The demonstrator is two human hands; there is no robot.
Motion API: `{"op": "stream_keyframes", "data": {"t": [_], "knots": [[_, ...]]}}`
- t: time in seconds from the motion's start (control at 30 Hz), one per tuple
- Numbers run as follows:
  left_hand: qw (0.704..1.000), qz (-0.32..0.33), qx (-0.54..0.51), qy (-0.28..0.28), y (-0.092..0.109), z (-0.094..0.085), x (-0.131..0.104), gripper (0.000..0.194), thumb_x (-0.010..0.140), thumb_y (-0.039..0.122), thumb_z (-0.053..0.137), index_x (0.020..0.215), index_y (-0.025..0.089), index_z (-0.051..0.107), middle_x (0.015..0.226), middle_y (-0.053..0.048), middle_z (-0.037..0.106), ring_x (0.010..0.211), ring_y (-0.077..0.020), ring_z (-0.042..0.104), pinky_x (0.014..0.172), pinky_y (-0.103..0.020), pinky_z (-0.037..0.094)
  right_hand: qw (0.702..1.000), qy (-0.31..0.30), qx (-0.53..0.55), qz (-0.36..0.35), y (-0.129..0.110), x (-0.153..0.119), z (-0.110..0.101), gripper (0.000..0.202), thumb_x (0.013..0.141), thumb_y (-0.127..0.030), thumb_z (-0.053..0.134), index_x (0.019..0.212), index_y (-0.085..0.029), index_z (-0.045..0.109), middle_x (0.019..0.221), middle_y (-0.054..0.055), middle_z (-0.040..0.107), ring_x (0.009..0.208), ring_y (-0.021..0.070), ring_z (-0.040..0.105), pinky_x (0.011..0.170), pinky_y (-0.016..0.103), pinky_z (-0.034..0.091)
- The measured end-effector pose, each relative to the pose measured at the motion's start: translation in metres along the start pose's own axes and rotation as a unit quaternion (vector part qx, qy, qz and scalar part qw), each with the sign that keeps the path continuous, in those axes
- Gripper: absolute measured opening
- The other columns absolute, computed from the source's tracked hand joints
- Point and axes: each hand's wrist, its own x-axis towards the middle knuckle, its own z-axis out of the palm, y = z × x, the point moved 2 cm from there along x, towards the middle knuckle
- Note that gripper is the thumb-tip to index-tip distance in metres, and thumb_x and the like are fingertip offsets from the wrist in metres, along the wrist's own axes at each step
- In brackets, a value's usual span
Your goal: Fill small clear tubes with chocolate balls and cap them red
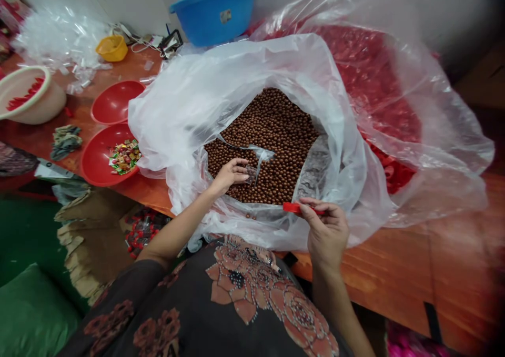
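Right hand [328, 230] pinches a red piece [292, 207] by one end; left hand [231, 176] seemingly holds a clear container [251, 175] over brown balls [272, 120]; plastic bag [169, 99] spread open, presumably for reach.

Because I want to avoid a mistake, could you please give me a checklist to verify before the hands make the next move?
1. Bag open: ok, its mouth is spread and the brown balls show.
2. Red piece held: ok, between the fingers of the right hand.
3. Clear thing at the left hand firmly held: cannot tell, too blurred.
4. Balls uncovered: not ok, a pale plastic flap lies over some.
5. Balls all together: not ok, a few stray balls lie nearer the person.
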Motion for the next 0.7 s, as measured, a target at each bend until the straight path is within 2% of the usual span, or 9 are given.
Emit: {"op": "stream_keyframes", "data": {"t": [0.17, 0.37, 0.57, 0.7], "knots": [[0.996, -0.014, -0.069, -0.057, 0.009, 0.01, -0.026, 0.051, 0.061, 0.013, 0.083, 0.11, 0.014, 0.067, 0.104, -0.008, 0.071, 0.091, -0.0164, 0.067, 0.086, -0.033, 0.053, 0.999, 0.015, 0.013, 0.04, 0.001, 0.013, 0.013, 0.025, 0.073, -0.031, 0.079, 0.091, -0.017, 0.067, 0.092, 0.002, 0.072, 0.074, 0.0087, 0.066, 0.069, 0.022, 0.056], [0.994, -0.02, -0.04, -0.1, 0.013, 0.029, -0.052, 0.049, 0.067, 0.019, 0.082, 0.114, 0.014, 0.069, 0.111, -0.012, 0.072, 0.094, -0.018, 0.069, 0.092, -0.037, 0.051, 0.989, -0.033, 0.079, 0.119, -0.005, 0.026, 0.039, 0.025, 0.069, -0.03, 0.081, 0.093, -0.024, 0.076, 0.104, 0.002, 0.073, 0.089, 0.0109, 0.068, 0.077, 0.024, 0.056], [0.991, -0.003, -0.002, -0.135, 0.015, 0.04, -0.064, 0.051, 0.072, 0.02, 0.078, 0.121, 0.015, 0.067, 0.117, -0.013, 0.071, 0.103, -0.0192, 0.068, 0.099, -0.036, 0.048, 0.99, -0.094, 0.014, 0.106, -0.006, 0.022, 0.045, 0.024, 0.072, -0.032, 0.078, 0.096, -0.026, 0.077, 0.106, 0.001, 0.073, 0.084, 0.0111, 0.067, 0.083, 0.029, 0.056], [0.99, 0.006, 0.006, -0.139, 0.016, 0.041, -0.066, 0.049, 0.072, 0.019, 0.077, 0.12, 0.014, 0.068, 0.116, -0.012, 0.072, 0.103, -0.0189, 0.068, 0.099, -0.037, 0.048, 0.981, -0.168, -0.073, 0.068, -0.006, 0.021, 0.043, 0.026, 0.078, -0.034, 0.074, 0.103, -0.028, 0.075, 0.104, 0.0, 0.074, 0.085, 0.0127, 0.067, 0.086, 0.034, 0.055]]}}
